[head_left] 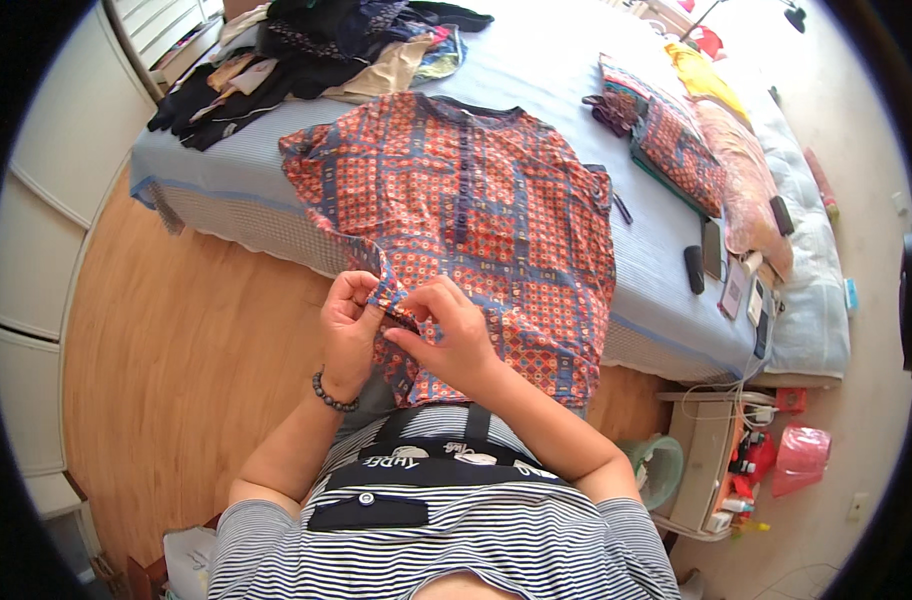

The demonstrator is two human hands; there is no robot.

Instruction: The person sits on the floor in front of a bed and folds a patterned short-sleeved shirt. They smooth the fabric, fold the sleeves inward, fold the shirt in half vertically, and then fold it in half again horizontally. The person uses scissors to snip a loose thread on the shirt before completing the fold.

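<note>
We observe both bare hands at work on one edge of a red-and-blue patterned shirt. The shirt lies spread over the near side of the bed, dark neckline toward the far side; its lower part drops past the bed's edge to the person's lap.

Left hand: fingers curled inward, thumb against forefinger, no gap that we can see. A bunched bit of the shirt's left edge is pinched between them. We note a dark beaded bracelet on this wrist.

Right hand: just beside the left, reaching in from the right. Thumb and forefinger stand slightly parted, with the same bunched edge at their tips; the other fingers are bent. We cannot tell whether these tips grip the fabric or only touch it.

Surroundings: we record a heap of clothes beyond the shirt, toward the left, and a patterned folded garment to the right, on the bed. A black cylindrical case lies nearer.
</note>
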